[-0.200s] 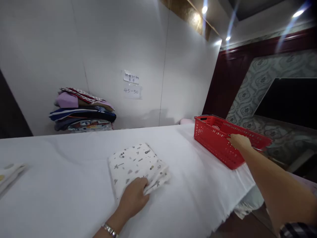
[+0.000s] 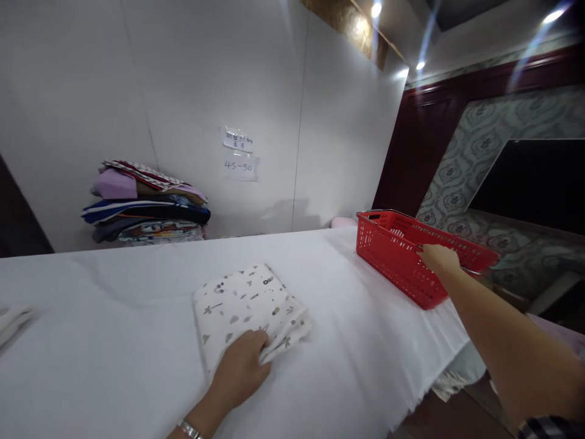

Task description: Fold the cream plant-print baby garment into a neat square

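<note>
A folded white cloth (image 2: 242, 302) with small grey leaf and plant prints lies flat on the white-covered table (image 2: 119, 360). My left hand (image 2: 241, 367), a metal watch band at its wrist, is closed on the cloth's near edge, thumb and fingers pinching the layers. Off to the right, a red plastic basket (image 2: 388, 259) with perforated sides stands at the table's right end. My right hand (image 2: 439, 259) reaches out and grips the basket's near rim. Its fingertips curl over the edge and are partly hidden.
Stacked folded clothes (image 2: 146, 204) sit behind the table's far edge, against a white wall with paper labels (image 2: 240, 166). Another piece of white fabric (image 2: 13, 322) lies at the left edge of view. A dark screen (image 2: 534, 183) hangs at right.
The whole view has shifted slightly, so things appear a little further left. Both hands keep their holds on the cloth and the basket.
</note>
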Available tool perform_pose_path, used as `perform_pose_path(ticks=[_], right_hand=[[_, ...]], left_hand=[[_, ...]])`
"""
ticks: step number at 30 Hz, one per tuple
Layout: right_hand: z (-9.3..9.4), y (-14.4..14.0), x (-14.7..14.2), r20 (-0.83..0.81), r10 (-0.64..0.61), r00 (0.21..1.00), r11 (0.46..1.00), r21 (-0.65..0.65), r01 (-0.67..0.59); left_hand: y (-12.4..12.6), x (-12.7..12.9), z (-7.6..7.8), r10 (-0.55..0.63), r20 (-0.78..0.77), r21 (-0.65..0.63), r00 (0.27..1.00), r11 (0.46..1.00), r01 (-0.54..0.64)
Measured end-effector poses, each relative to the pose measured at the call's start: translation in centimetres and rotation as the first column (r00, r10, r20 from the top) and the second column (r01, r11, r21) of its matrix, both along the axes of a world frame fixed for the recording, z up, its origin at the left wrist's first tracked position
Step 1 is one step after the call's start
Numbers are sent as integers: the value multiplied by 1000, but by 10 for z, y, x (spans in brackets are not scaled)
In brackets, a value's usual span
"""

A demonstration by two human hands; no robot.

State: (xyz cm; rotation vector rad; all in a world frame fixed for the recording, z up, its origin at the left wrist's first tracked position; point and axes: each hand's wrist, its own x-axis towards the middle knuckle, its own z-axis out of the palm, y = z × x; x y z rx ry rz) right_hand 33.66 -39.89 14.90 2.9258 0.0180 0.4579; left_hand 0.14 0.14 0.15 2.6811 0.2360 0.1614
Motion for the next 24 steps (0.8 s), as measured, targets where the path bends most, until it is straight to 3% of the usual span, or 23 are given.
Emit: perform_pose_path(ticks=[4, 6, 8, 10, 12, 14, 16, 17, 20, 22, 24], right_hand=[[7, 2, -8, -76, -23, 997, 1000, 7, 23], [4, 6, -13, -33, -6, 999, 1000, 30, 7], [-10, 20, -19, 145, 167, 975, 985, 23, -172], [-38, 47, -33, 254, 437, 863, 885, 52, -463], [-74, 87, -59, 119, 575, 810, 748, 324, -579], [-112, 133, -91, -72, 659, 749, 594, 661, -459], [-141, 176, -121, -119, 749, 652, 448, 816, -365], [-151, 194, -132, -104, 766, 635, 413, 836, -361], [-161, 232, -153, -158, 794, 587, 429, 830, -357], [-153, 247, -162, -211, 807, 551, 456, 816, -355], [-139, 254, -174, -206, 835, 510, 409, 853, -325]], left_hand=[[0, -1, -3, -1, 7, -2, 1000, 1000, 1], [-2, -3, -4, -8, 32, 6, 999, 1000, 8], [-4, -4, -3, -37, 48, 6, 998, 999, 36], [-6, -3, -3, -63, 57, -6, 996, 998, 64], [-7, -2, -2, -78, 77, -25, 994, 996, 80], [-10, 0, -3, -71, 92, -26, 993, 997, 73], [-14, 2, -5, -44, 87, 6, 995, 999, 43], [-17, 4, -6, -23, 81, 25, 996, 999, 21], [-23, 8, -7, 68, 52, -13, 996, 998, -67], [-22, 11, -4, 156, 23, -143, 987, 978, -151], [-14, 8, 2, 231, 52, -317, 972, 926, -203]])
